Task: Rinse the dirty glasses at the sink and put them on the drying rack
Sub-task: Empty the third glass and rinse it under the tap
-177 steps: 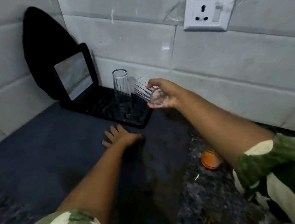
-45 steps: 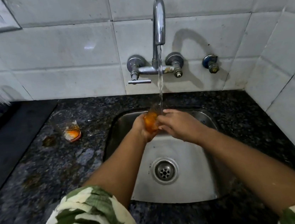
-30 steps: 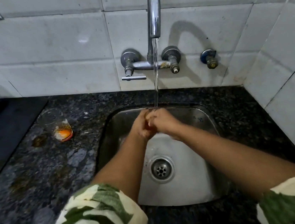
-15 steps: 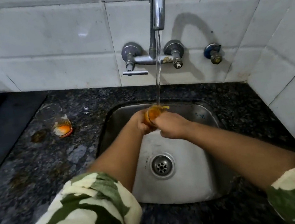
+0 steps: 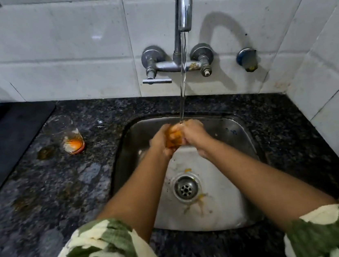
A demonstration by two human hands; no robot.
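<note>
Materials and finishes, sink area.
Polished chrome tap (image 5: 183, 2), mirror-glossy; brushed stainless sink (image 5: 239, 132), wet sheen, orange streaks by drain (image 5: 186, 188). Speckled dark granite counter (image 5: 51, 198), polished, wet patches. Glazed white wall tiles (image 5: 64, 41), scuffed. Clear glass (image 5: 64, 134) with orange residue. Matt dark mat (image 5: 5, 135), possibly rubber.
</note>
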